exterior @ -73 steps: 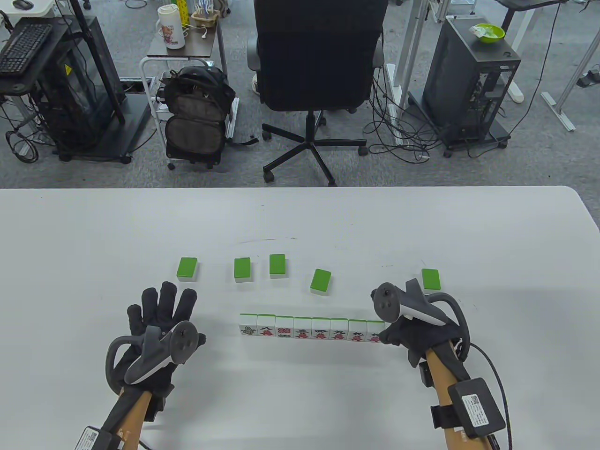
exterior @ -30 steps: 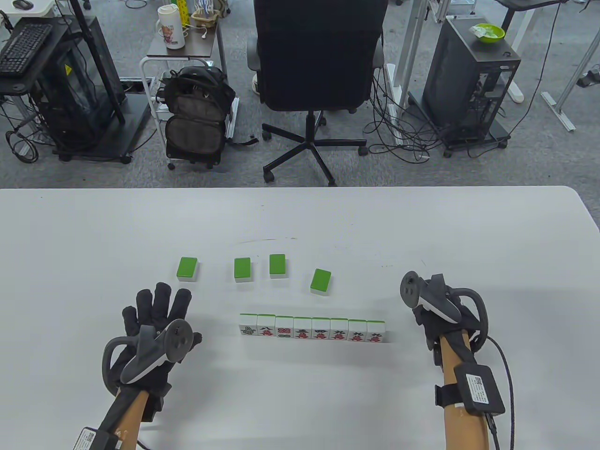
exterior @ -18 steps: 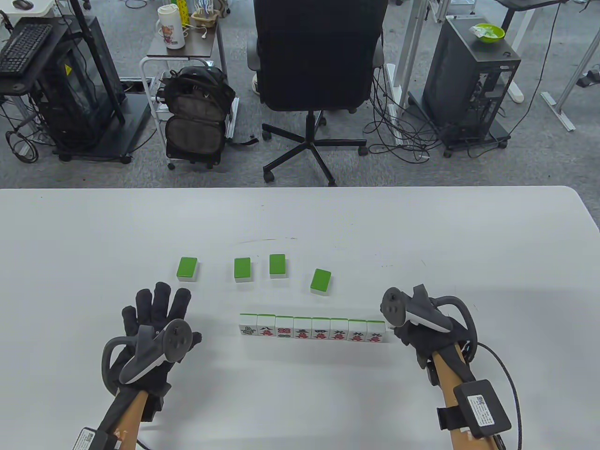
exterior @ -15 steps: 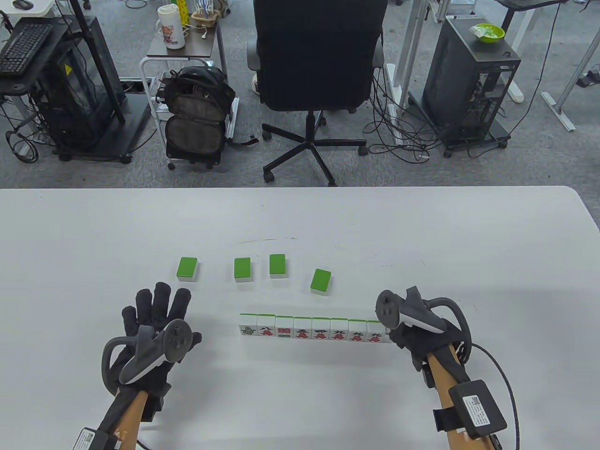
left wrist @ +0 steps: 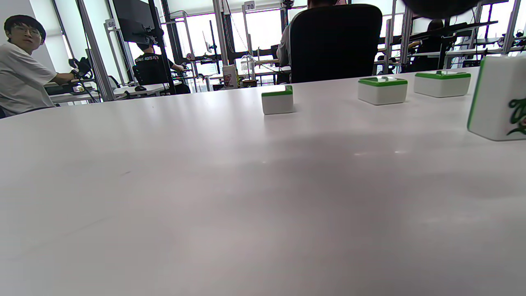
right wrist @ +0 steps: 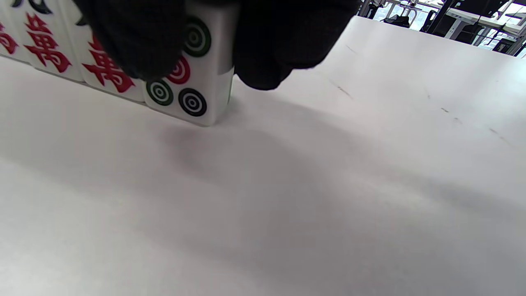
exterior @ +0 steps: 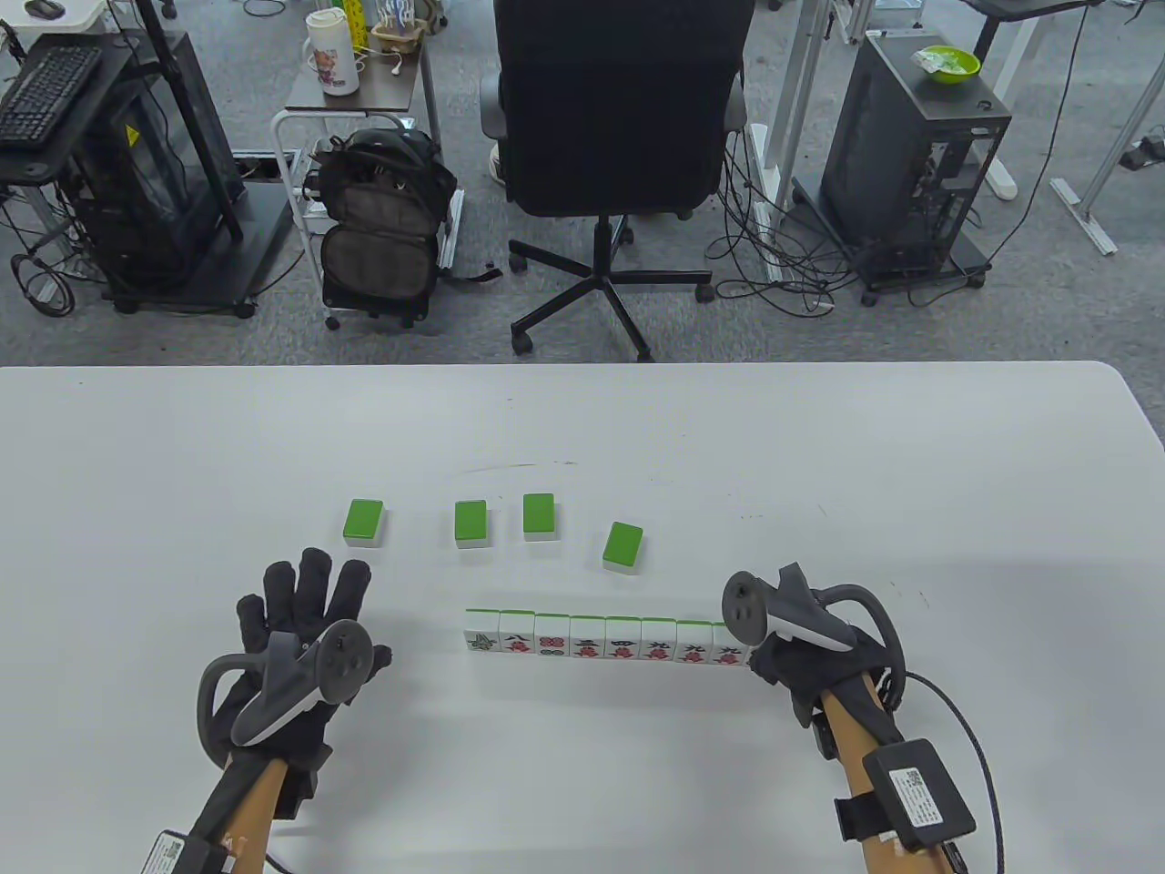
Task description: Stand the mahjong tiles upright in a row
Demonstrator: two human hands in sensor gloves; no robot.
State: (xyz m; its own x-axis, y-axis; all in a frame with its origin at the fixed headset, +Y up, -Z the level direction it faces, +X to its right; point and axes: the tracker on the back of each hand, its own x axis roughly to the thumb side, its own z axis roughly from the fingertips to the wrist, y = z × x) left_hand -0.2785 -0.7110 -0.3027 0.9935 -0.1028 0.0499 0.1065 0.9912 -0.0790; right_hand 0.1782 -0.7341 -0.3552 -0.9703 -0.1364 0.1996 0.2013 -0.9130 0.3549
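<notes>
A row of several upright mahjong tiles (exterior: 605,645) stands near the table's front, faces toward me. My right hand (exterior: 763,654) is at the row's right end. In the right wrist view its fingers (right wrist: 283,41) pinch an upright circle-pattern tile (right wrist: 193,86) that stands against the last red-character tile (right wrist: 104,72), its bottom edge on the table. My left hand (exterior: 309,601) rests flat with fingers spread, left of the row, holding nothing. Several green-backed tiles lie face down behind the row (exterior: 365,523), (exterior: 471,523), (exterior: 539,516), (exterior: 623,547).
The white table (exterior: 582,428) stretches wide behind the tiles. The left wrist view shows three flat tiles (left wrist: 278,99), (left wrist: 382,90), (left wrist: 441,83) and the row's leftmost upright tile (left wrist: 499,98). An office chair (exterior: 619,109) stands beyond the far edge.
My right hand went right to the far-right flat tile, took it, and brought it left to the row's right end. That tile's spot is bare. The left hand barely moved.
</notes>
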